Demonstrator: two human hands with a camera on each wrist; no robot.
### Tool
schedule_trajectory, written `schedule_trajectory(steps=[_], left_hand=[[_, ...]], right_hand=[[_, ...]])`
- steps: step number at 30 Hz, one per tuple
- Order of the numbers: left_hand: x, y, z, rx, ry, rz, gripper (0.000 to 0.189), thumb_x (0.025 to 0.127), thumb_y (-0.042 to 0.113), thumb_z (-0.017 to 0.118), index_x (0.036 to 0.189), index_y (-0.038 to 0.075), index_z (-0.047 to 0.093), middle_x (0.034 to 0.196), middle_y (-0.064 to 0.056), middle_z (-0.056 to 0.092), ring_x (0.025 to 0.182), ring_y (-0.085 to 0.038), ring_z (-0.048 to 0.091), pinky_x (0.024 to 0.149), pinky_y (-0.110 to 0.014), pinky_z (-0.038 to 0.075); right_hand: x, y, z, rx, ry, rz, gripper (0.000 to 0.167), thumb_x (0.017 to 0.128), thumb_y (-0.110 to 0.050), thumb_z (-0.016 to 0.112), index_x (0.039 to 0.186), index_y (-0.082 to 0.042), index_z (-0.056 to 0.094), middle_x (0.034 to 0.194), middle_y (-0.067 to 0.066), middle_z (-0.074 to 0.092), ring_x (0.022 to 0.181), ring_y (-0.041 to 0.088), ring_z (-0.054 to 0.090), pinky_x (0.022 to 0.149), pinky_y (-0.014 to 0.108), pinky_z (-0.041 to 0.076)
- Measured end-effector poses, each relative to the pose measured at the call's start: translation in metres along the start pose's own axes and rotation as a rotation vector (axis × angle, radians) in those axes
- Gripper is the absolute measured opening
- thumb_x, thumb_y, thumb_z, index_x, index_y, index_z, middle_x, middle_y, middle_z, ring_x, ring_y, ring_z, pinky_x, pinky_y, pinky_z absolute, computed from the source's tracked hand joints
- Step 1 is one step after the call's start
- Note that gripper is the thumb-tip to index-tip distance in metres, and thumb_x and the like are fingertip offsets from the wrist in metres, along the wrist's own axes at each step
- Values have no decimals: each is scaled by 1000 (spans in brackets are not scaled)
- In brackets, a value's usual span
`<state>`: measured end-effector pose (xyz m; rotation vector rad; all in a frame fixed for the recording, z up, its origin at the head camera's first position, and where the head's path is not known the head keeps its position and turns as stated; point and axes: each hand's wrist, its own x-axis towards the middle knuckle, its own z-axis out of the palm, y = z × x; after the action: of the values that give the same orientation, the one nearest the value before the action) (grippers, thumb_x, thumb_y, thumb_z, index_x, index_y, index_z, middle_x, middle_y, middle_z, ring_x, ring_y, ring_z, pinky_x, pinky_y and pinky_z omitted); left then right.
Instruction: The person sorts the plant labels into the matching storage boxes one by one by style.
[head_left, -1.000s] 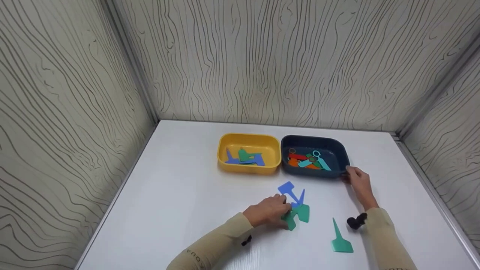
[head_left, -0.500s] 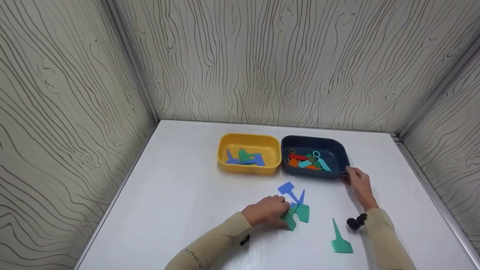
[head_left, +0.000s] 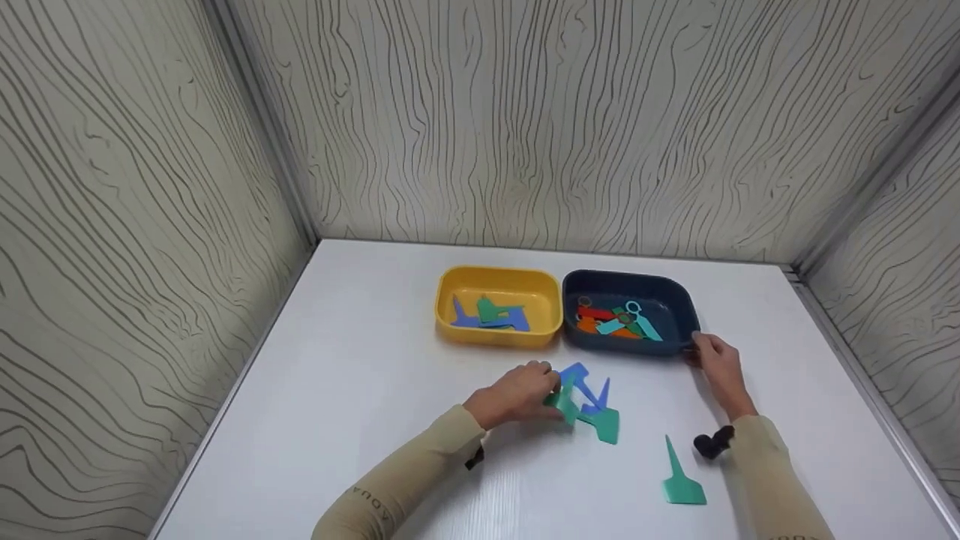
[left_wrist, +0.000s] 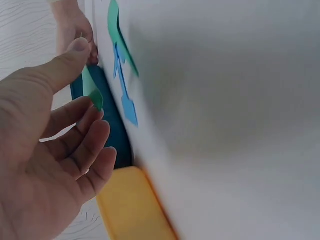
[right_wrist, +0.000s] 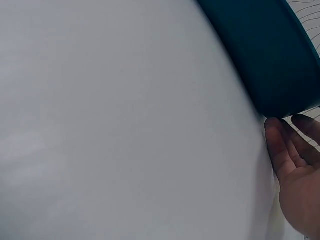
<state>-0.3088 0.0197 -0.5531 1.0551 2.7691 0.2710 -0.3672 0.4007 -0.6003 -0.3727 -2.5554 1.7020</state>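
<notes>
My left hand pinches a green T-shaped plant label between thumb and fingers, raised off the table in the left wrist view. Beside that hand lie a blue plant label, a second blue label and a green label, overlapping one another. My right hand touches the near right corner of the dark blue bin, its fingertips against the outer wall in the right wrist view. Another green label lies alone, left of the right forearm.
A yellow bin holding blue and green labels stands left of the dark blue one, side by side. Inside the dark blue bin are red, orange, green and light blue ring-ended tags. Patterned panels border the white table at back and sides.
My left hand has lifted the green label from the pile and moved it up and left, towards the yellow bin. The right hand stays at the dark blue bin's corner.
</notes>
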Motion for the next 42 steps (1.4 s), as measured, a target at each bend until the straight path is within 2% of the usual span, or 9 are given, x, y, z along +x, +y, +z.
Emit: schedule_trajectory(steps=[4,12,20,26,29,36,42], left_hand=[[-3,-9,-13,-15,24,-21,49,82,55,71,112,17,63,93,5,51,85,-11,45,73,-21,40],[-6,-22,-40,-64,37,-110,50,83,53,70,117,18,61,94,5,51,88,-12,47,75,-20,43],[-5,-39,-63,-89,75,-168,49,86,52,68,118,17,58,99,5,54,88,-11,49,79,-20,47],[4,-54,-65,-95,179,-156,42,88,45,70,112,11,59,97,0,57,84,-13,49,78,-24,46],[9,-60,-63,-110,209,-194,42,89,44,69,112,10,60,97,-1,56,85,-14,48,79,-26,44],[20,-68,-62,-141,191,-285,46,93,43,64,123,8,58,110,-3,57,95,-16,49,89,-30,47],[30,-70,-63,-209,160,-368,44,94,39,64,128,11,57,117,-2,56,100,-16,50,96,-32,47]], right_hand=[[-1,-1,-1,-20,5,4,64,102,-50,40,135,3,51,99,-9,61,88,-4,59,78,12,49],[-2,0,1,-27,6,1,64,102,-49,39,135,5,51,107,3,64,88,-3,59,79,13,50],[-1,-1,-1,-47,11,4,65,102,-51,38,135,4,51,105,0,63,87,-3,59,78,13,49],[2,2,-3,17,19,-19,59,102,-43,43,133,6,53,95,-9,65,85,0,63,79,16,52],[1,2,-3,17,20,-12,59,102,-43,43,132,7,53,92,-9,66,82,-1,63,78,17,52],[-2,0,-1,-40,32,-8,64,101,-50,41,133,4,53,97,-6,65,83,-2,60,78,15,49],[-2,0,1,-65,20,-8,66,101,-52,39,135,3,53,101,-3,64,85,-2,58,78,14,48]])
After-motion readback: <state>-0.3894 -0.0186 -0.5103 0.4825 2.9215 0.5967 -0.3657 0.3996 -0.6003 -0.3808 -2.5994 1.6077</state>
